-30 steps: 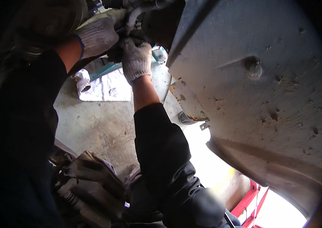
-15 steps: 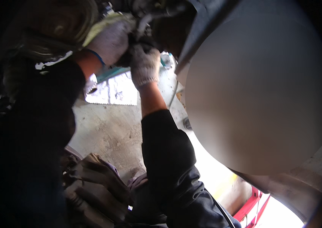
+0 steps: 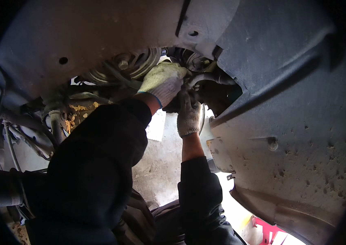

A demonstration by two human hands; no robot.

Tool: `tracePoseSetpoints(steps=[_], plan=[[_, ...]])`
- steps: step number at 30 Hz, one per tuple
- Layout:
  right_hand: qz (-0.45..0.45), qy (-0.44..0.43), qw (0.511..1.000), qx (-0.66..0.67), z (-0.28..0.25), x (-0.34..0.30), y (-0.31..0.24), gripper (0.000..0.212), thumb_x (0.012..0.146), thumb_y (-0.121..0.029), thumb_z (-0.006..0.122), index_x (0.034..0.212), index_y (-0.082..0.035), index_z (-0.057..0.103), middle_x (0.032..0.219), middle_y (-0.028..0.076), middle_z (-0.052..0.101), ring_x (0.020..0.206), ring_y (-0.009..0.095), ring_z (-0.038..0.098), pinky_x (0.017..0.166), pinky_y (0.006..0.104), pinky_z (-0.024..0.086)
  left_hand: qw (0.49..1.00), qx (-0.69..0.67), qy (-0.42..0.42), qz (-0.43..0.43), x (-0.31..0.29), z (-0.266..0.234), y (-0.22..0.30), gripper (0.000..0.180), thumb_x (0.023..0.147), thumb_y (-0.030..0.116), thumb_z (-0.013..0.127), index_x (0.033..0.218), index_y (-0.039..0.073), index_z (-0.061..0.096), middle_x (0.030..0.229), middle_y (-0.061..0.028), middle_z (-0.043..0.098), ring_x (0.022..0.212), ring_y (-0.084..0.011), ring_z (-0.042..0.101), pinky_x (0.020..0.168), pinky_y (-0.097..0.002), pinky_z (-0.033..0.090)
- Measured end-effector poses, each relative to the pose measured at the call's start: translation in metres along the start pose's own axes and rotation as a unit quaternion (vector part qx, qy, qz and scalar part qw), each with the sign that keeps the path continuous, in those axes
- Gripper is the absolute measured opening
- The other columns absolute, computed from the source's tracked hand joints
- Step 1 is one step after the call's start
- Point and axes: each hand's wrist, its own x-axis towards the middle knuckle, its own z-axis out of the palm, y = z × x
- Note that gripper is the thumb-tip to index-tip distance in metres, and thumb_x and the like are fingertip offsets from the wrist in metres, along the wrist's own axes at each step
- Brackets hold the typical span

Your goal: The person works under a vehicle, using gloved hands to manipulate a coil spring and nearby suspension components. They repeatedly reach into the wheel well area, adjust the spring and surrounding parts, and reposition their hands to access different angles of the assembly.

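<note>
Hose [image 3: 206, 76] beside panel edge [image 3: 245, 93], seemingly little room

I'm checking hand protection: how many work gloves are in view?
2. One glove covers the left hand; the other covers the right hand, lower and further right. More could be hidden in the dark areas.

No text, labels, brands, numbers or signs legible anywhere in head view.

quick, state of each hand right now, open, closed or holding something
Left hand: fingers hidden; open or closed cannot be told.
Right hand: just below the curved hose, fingertips in shadow; grip cannot be told.
</note>
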Motion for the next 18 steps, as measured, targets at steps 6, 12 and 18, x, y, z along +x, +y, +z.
tracePoseSetpoints(steps=[6, 12, 18], plan=[[0.337, -0.041, 0.865, 0.369, -0.001, 0.011, -0.011, 0.031, 0.103, -0.025, 0.062, 0.094, 0.005, 0.067, 0.076, 0.011, 0.071, 0.058, 0.02, 0.068, 0.055, 0.0329, 0.06, 0.988, -0.083, -0.053, -0.117, 0.015, -0.011, 0.005, 0.018, 0.089, 0.014, 0.066, 0.106, 0.009, 0.072, 0.097, -0.0156, 0.072, 0.097, -0.0332, 0.07, 0.083, -0.0414, 0.058], [0.335, -0.028, 0.861, 0.382, 0.0, 0.009, -0.011, 0.031, 0.103, -0.026, 0.063, 0.096, 0.004, 0.066, 0.076, 0.011, 0.07, 0.058, 0.021, 0.069, 0.055, 0.0338, 0.059, 0.974, -0.115, -0.055, -0.186, 0.02, -0.022, 0.016, 0.03, 0.095, 0.033, 0.06, 0.105, 0.009, 0.074, 0.101, -0.0174, 0.072, 0.098, -0.0376, 0.068, 0.087, -0.0478, 0.055], [0.365, -0.058, 0.854, 0.366, -0.001, 0.005, -0.006, 0.03, 0.104, -0.026, 0.061, 0.111, 0.001, 0.069, 0.094, 0.007, 0.073, 0.077, 0.014, 0.068, 0.072, 0.0296, 0.057, 0.962, -0.144, -0.069, -0.223, 0.028, -0.018, 0.02, 0.043, 0.096, 0.045, 0.063, 0.099, 0.004, 0.074, 0.1, -0.021, 0.072, 0.1, -0.0409, 0.069, 0.088, -0.0491, 0.054]])
